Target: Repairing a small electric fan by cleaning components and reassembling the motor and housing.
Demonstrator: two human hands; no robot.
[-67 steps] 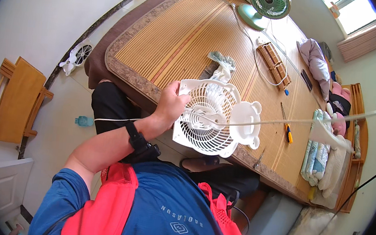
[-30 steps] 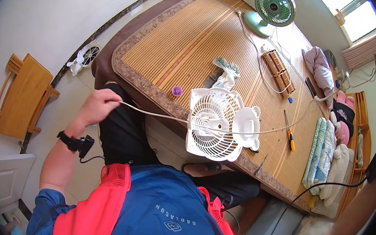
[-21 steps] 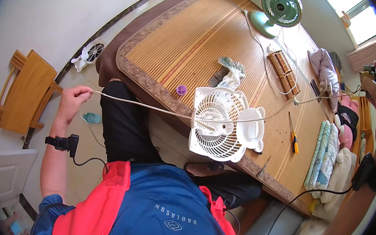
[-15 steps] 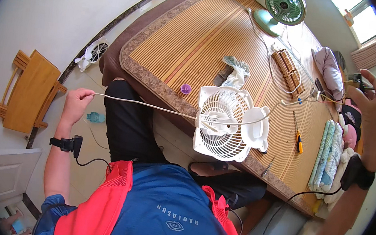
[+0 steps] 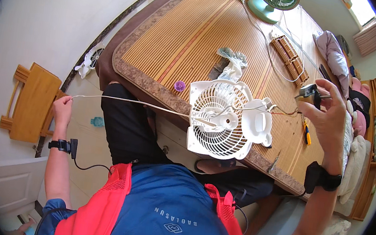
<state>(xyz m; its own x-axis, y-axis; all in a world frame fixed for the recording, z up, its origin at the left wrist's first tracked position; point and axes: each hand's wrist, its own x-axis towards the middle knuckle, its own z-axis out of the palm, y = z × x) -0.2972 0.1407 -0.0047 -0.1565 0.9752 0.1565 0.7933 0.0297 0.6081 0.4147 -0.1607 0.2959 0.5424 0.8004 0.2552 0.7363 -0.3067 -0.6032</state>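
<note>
My left hand (image 5: 62, 109) is closed in a pinch on the end of a thin white power cord (image 5: 143, 104), stretched taut to the right. The cord runs into a white fan housing (image 5: 193, 139) with a round slotted grille, at the front edge of the mat-covered bed. A white rounded cover (image 5: 257, 121) lies against the housing's right side. Thin wires run from there toward my right hand (image 5: 330, 110), which is raised at the right. Between its thumb and fingers is a small electric motor (image 5: 309, 95), black and metallic with a thin shaft.
On the bamboo mat (image 5: 168, 45) are a purple plastic nut (image 5: 180, 86), a crumpled plastic bag (image 5: 236, 67), an orange-and-black screwdriver (image 5: 306, 133), a rolled bamboo piece (image 5: 290, 57) and a green fan (image 5: 267, 10). A wooden stool (image 5: 34, 104) and white fan blades (image 5: 83, 67) are at the left.
My right hand has come left and nearer with the motor, toward the housing. My left hand has shifted slightly left and down, drawing the cord along.
</note>
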